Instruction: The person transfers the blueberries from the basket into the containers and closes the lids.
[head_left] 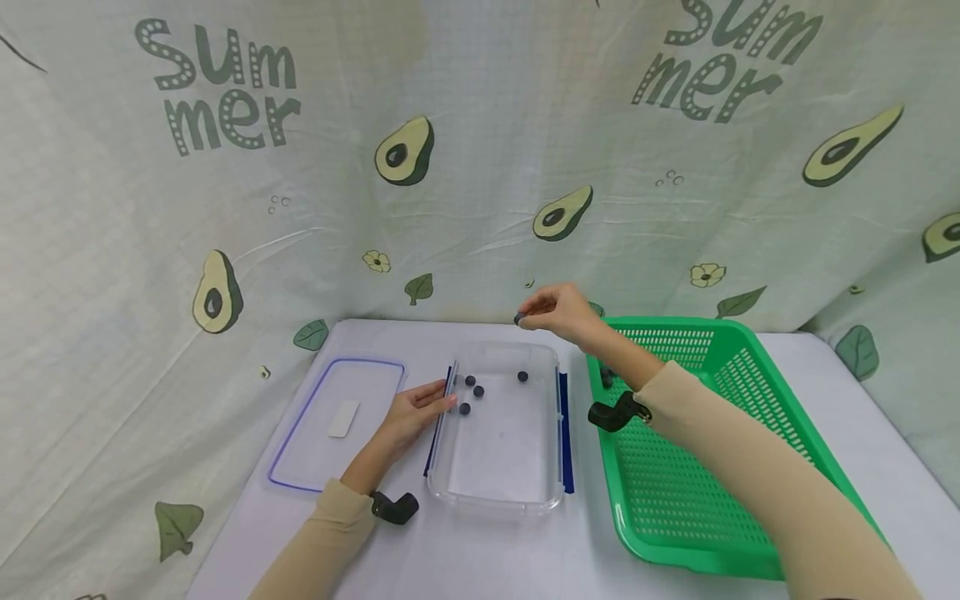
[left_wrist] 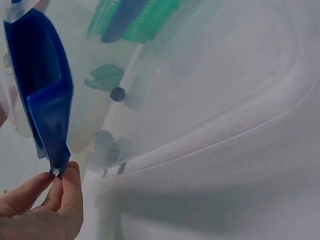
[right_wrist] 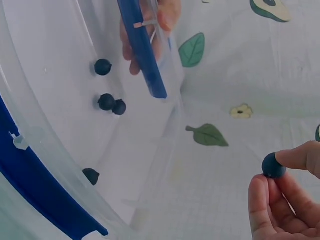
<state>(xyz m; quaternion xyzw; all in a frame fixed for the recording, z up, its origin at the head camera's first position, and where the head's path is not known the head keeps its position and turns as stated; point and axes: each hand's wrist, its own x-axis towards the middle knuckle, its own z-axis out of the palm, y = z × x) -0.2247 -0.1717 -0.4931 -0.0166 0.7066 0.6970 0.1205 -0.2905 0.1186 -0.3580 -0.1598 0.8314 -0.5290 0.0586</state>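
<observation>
A beige fabric sleeve [head_left: 750,467] hides part of the green perforated plastic basket [head_left: 697,559] near the white worktop's [head_left: 847,417] right edge, its small dark round balls [head_left: 606,378] too indistinct to count.

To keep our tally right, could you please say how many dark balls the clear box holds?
4 dark balls: three near the left wall of the clear box, one toward its far right corner.

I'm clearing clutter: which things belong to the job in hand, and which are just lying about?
In the job:
dark ball, pinched by the right hand;
clear box holding four more balls, gripped by the left hand;
green basket, dark pieces inside.

Apparently lying about:
blue-edged lid, untouched, perhaps the box's;
patterned cloth, just backdrop.
</observation>
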